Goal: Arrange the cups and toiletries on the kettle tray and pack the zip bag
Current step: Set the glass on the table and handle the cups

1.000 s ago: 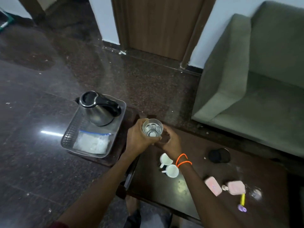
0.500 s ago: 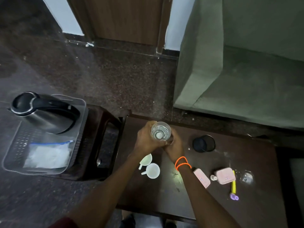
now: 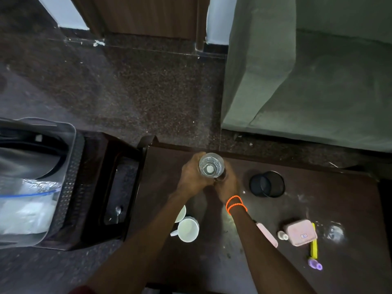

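- Gripping a clear glass (image 3: 211, 165) upright, left hand (image 3: 192, 179) has its fingers wrapped round the near-left side of the wall.
- Right hand (image 3: 228, 184), orange bands at the wrist, curls low against the glass base; whether it holds the glass or something dark beneath, cannot tell.
- Two white cups (image 3: 187, 229) stand nearer the person than the glass.
- Pink toiletry cases (image 3: 301, 231) lie well right of the glass.
- Kettle tray (image 3: 70, 166), holding the zip bag (image 3: 25, 206), sits well left of the glass.
- Judged step: moving the glass to the tray. Next calls for a level carry left, landing clear of kettle and bag.
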